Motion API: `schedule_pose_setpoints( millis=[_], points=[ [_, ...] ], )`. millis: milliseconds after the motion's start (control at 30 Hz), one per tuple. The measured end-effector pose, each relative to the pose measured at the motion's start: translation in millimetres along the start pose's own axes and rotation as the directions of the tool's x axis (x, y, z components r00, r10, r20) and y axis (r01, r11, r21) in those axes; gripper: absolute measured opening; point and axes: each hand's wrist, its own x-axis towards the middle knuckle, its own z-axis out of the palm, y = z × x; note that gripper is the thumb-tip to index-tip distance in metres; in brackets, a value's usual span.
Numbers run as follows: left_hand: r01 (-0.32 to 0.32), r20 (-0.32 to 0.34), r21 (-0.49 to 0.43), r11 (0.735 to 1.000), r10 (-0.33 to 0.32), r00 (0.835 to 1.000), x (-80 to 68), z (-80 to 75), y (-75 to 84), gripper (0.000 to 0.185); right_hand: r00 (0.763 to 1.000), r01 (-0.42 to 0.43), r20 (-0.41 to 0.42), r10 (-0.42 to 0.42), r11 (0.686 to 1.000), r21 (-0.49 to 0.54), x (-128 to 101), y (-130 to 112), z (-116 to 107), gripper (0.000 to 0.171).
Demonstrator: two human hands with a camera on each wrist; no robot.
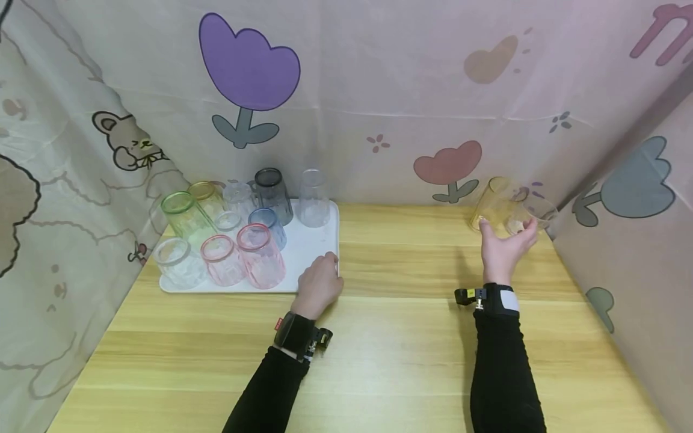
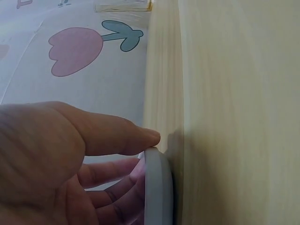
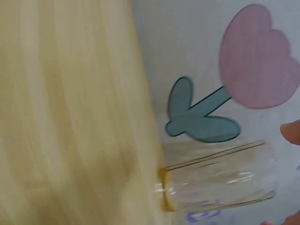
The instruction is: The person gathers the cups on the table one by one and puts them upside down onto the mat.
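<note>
My left hand (image 1: 320, 285) grips the right end of a white tray (image 1: 311, 258) near its front corner. In the left wrist view the thumb rests on top of the tray's rim (image 2: 157, 185), with the other fingers curled on its inner side. At the back right stand an amber drinking glass (image 1: 487, 201) and a clear glass (image 1: 544, 210), side by side. My right hand (image 1: 500, 255) is right in front of them, thumb and fingers spread apart. The right wrist view has the amber glass (image 3: 220, 180) with only the fingertips (image 3: 291, 132) at the frame's edge.
On the tray stand several glasses, among them a green one (image 1: 184, 219), a dark grey one (image 1: 274, 195), a tall clear one (image 1: 314, 198) and a pink one (image 1: 261, 258). A patterned curtain (image 1: 357, 78) hangs behind the wooden table (image 1: 400, 349) and at both sides.
</note>
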Motion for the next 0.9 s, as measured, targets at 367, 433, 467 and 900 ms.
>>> schedule_pose_setpoints(
  millis=[367, 433, 467, 900],
  points=[
    [0.007, 0.0, -0.008, 1.0, -0.007, 1.0, 0.3, -2.9, 0.0, 0.04, 0.993, -0.059, 0.099, 0.069, 0.993, -0.098, 35, 13, 12, 0.111],
    [0.008, 0.0, -0.01, 1.0, -0.008, 1.0, 0.0, -3.1, 0.0, 0.04, 0.992, -0.054, 0.112, 0.066, 0.993, -0.108, 41, 14, 15, 0.11],
    [0.006, 0.0, -0.011, 1.0, -0.006, 1.0, -0.1, -3.0, -0.1, 0.039, 0.991, -0.05, 0.117, 0.063, 0.993, -0.107, 43, 15, 16, 0.11],
    [0.008, 0.002, -0.011, 1.0, -0.008, 1.0, 0.8, 0.1, -2.2, 0.038, 0.997, -0.008, 0.073, 0.02, 0.987, -0.16, 68, 16, 24, 0.108]
  ],
)
